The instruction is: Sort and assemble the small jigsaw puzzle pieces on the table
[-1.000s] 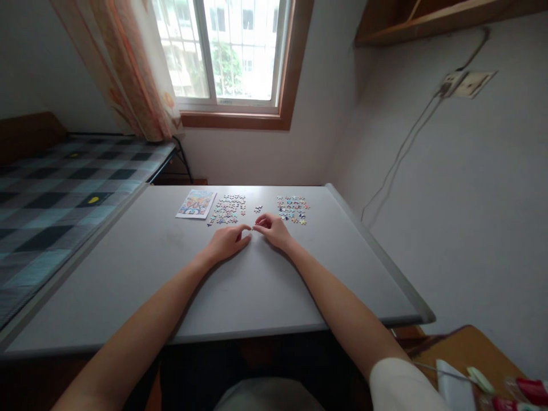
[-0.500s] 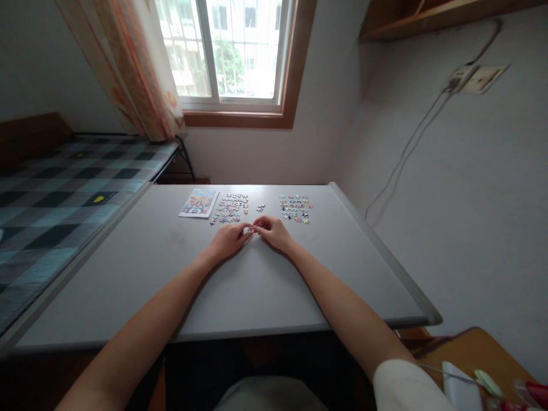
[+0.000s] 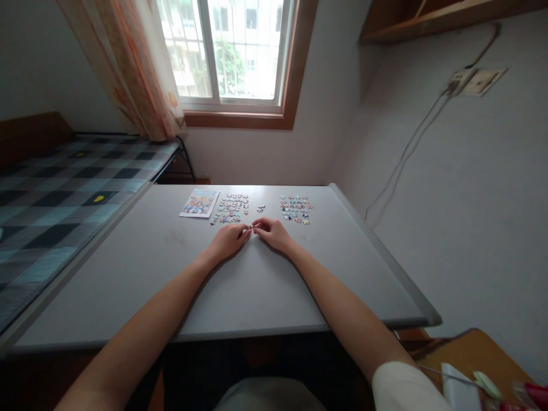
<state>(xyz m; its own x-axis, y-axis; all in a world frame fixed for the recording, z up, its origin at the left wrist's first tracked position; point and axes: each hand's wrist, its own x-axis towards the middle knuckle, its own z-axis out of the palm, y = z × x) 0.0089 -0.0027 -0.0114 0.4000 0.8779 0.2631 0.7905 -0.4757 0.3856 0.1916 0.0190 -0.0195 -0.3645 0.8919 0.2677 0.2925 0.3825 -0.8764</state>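
My left hand (image 3: 229, 238) and my right hand (image 3: 274, 233) meet over the middle of the table, fingertips pinched together. Between them is a small jigsaw piece (image 3: 252, 228), mostly covered by the fingers; whether it is one piece or two joined ones I cannot tell. Just beyond the hands lies a small cluster of jigsaw pieces (image 3: 261, 209). Rows of loose pieces (image 3: 233, 208) spread to the left of it, and another group of pieces (image 3: 296, 209) sits to the right. A colourful printed picture sheet (image 3: 199, 203) lies flat at the far left.
The grey-white table (image 3: 274, 297) has raised side edges. A bed with a checked cover (image 3: 85, 171) stands to the left, and a window (image 3: 226, 51) is behind the table. At lower right, a wooden stool or chair (image 3: 466, 348) carries small items. A cable (image 3: 402, 154) hangs down the right wall.
My fingertips have shifted slightly around the small piece, and less of it shows now. The right hand is a little lower. The pieces on the table look unmoved.
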